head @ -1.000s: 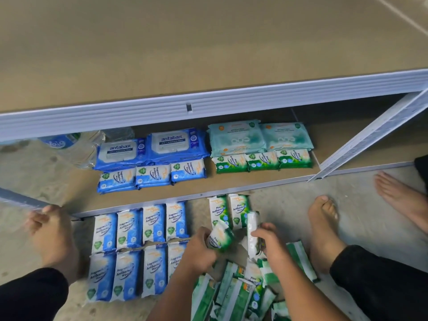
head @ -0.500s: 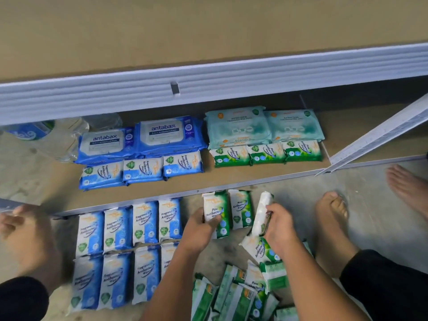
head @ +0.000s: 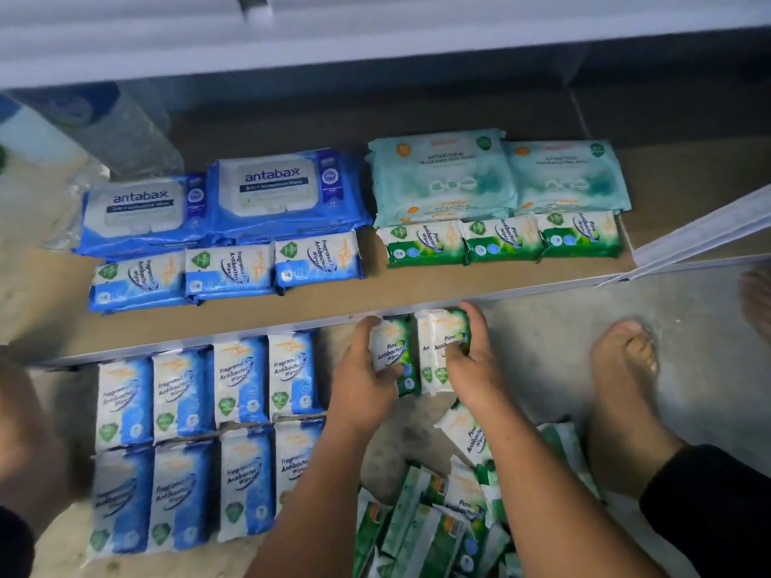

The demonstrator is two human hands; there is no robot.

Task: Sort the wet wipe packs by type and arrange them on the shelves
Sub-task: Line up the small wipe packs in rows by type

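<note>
Blue packs point(head: 208, 431): two neat rows on the floor, left of my hands, with the top row up against the front edge of the shelf point(head: 417, 287). I leave them alone.
Left grip point(head: 363, 377): closed round one pine pack point(head: 390, 352), whose top end is just below the shelf's front edge.
Right grip point(head: 475, 365): closed on a second pine pack point(head: 444, 346) that touches the first. I cannot tell whether another pack is under it.
Step, as I judge it: starting a green row on the floor beside the blue one.
Doing it well: I should butt the packs side to side with the labels up and reading the same way. Their tops should line up with the blue top row, with a gap left between the colours.
Shelf row point(head: 500, 241): three pine packs at the shelf's right front, which give me the order to match.
Pile point(head: 434, 531): loose pine packs on the floor near me. I should take them one at a time so nothing slides toward my foot point(head: 626, 390).
</note>
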